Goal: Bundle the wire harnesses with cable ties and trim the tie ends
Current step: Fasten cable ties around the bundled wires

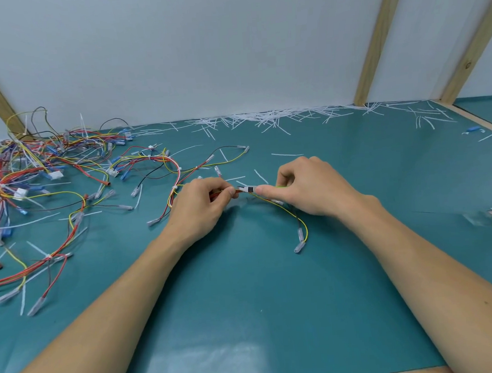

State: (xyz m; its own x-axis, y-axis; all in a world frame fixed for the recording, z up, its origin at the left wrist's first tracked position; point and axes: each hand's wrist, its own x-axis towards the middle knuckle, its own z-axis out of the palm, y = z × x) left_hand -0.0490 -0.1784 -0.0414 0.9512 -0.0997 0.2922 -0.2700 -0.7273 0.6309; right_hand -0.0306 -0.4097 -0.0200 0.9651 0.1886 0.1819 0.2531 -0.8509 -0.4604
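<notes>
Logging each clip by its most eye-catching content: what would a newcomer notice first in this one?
Two hands meet at the middle of the teal mat: the left hand pinches a red and yellow wire harness, and the right hand holds a small green-handled tool against it. A tangled pile of harnesses fills the left side, and white tie offcuts lie along the back wall.

Near edge: you have bare green desk point(248, 317) between and below your forearms, open to pass.
Left side: a tangle of wire harnesses point(34, 177) covers the desk from the far left corner down the left edge.
Far edge: trimmed tie ends point(263, 119) litter the strip against the white wall point(200, 49).
Right side: mostly bare mat; wooden posts point(380, 40) stand at the far right corner.
Centre: your hands meet here over a loose harness point(293, 215).
</notes>
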